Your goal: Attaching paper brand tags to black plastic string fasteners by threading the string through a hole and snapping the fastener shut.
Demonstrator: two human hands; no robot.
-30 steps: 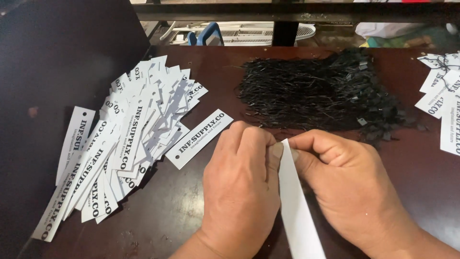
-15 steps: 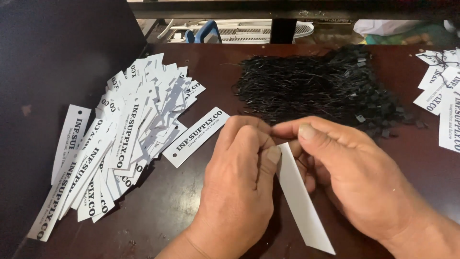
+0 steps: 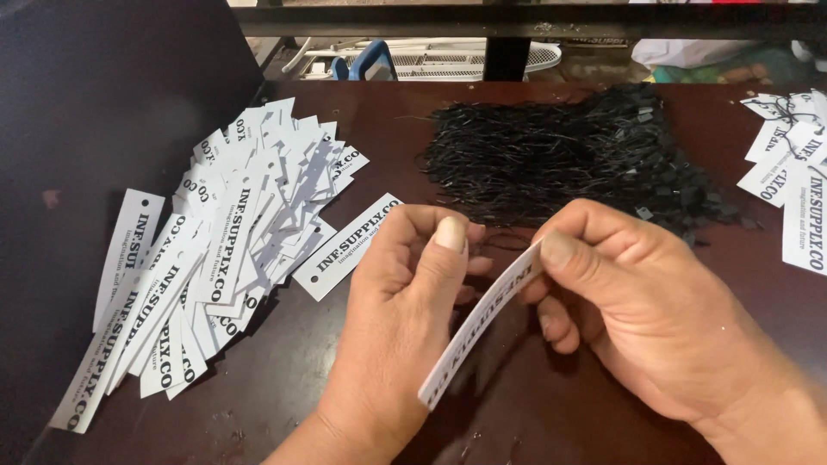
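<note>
The white paper tag [image 3: 479, 327] was held up off the dark brown table [image 3: 284, 370], between the two hands, tilted with its upper end pinched by the right hand [image 3: 642, 314] and its lower end pointing back toward the person. The right thumb and forefinger were closed on that top end; the left hand [image 3: 405, 301] was curled just beside it, its thumb and fingers pressed together near the tag's upper edge, though whether they gripped a thin black string could not be told. By the look of it the step in hand was working at the tag's end, likely its hole, and the next move would call for fine fingertip work there. The heap of black strings [image 3: 568, 155] lay just beyond the hands. A fanned pile of white tags [image 3: 215, 250] spread at the left, near the table's edge, and more tags [image 3: 797, 172] lay at the right edge. Bare tabletop showed beneath and in front of the hands, giving room to move
</note>
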